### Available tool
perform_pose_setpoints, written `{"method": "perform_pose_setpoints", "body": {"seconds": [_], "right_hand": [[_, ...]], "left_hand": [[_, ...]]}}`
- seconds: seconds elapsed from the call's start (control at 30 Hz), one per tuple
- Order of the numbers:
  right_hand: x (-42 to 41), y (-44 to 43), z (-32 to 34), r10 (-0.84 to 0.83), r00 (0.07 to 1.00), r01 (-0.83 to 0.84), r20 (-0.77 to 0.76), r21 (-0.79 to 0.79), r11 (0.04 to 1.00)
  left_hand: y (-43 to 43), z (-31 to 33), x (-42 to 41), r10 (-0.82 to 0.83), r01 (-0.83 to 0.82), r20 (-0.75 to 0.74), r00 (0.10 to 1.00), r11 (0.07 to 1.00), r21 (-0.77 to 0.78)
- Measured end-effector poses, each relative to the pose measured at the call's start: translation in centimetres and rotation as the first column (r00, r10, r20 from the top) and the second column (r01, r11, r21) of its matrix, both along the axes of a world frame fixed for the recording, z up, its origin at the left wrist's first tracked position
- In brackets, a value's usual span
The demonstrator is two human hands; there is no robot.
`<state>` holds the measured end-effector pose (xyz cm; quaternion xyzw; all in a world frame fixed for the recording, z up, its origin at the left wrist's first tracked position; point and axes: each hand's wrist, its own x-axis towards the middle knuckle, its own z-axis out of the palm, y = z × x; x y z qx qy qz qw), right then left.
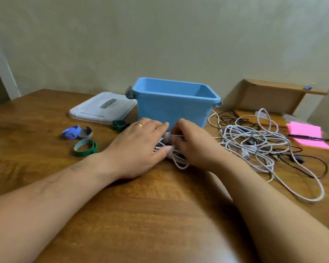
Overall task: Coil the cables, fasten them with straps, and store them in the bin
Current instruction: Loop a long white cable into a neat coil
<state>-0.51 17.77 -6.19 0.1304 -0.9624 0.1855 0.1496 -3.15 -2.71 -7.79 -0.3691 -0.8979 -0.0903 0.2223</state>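
A coiled white cable (179, 160) lies on the wooden table just in front of the blue bin (171, 109). My left hand (139, 147) and my right hand (192, 143) meet over it, fingers curled around the coil and a grey strap (167, 139) wrapped on it. Most of the coil is hidden under my palms. A tangle of loose white and black cables (258, 143) lies to the right. Spare straps sit at the left: a green one (85, 148), a blue one (72, 131), a grey one (86, 132) and a dark green one (118, 124).
The bin's clear lid (103, 108) lies flat behind the straps. Pink sticky notes (308, 133) with a pen (310, 138) sit at the far right, and a cardboard box (270, 97) stands against the wall. The wooden table (141, 215) stretches toward me.
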Motion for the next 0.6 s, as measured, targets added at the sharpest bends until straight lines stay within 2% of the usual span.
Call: {"method": "perform_pose_setpoints", "body": {"seconds": [0.1, 0.27, 0.4, 0.5, 0.6], "right_hand": [[-0.4, 0.1, -0.9, -0.020, 0.998, 0.017, -0.052, -0.044, 0.999], [0.9, -0.4, -0.6, -0.057, 0.983, 0.037, -0.172, -0.117, 0.992], [4.4, 1.9, 1.9, -0.180, 0.928, 0.069, -0.326, -0.323, 0.944], [7.8, 6.0, 3.2, -0.270, 0.919, 0.141, -0.286, -0.402, 0.905], [10.4, 10.5, 4.2, -0.420, 0.854, 0.254, -0.307, -0.458, 0.852]], "left_hand": [[0.0, -0.7, 0.1, 0.062, -0.061, 0.005, 0.998, 0.994, -0.091], [0.1, -0.2, 1.1, 0.117, -0.118, -0.023, 0.993, 0.989, -0.090], [0.1, 0.6, 2.0, 0.135, -0.141, -0.091, 0.987, 0.988, -0.070], [1.2, 1.8, 3.4, 0.096, -0.088, -0.145, 0.985, 0.994, 0.062], [3.7, 3.4, 5.4, -0.004, 0.062, -0.211, 0.977, 0.962, 0.267]]}}
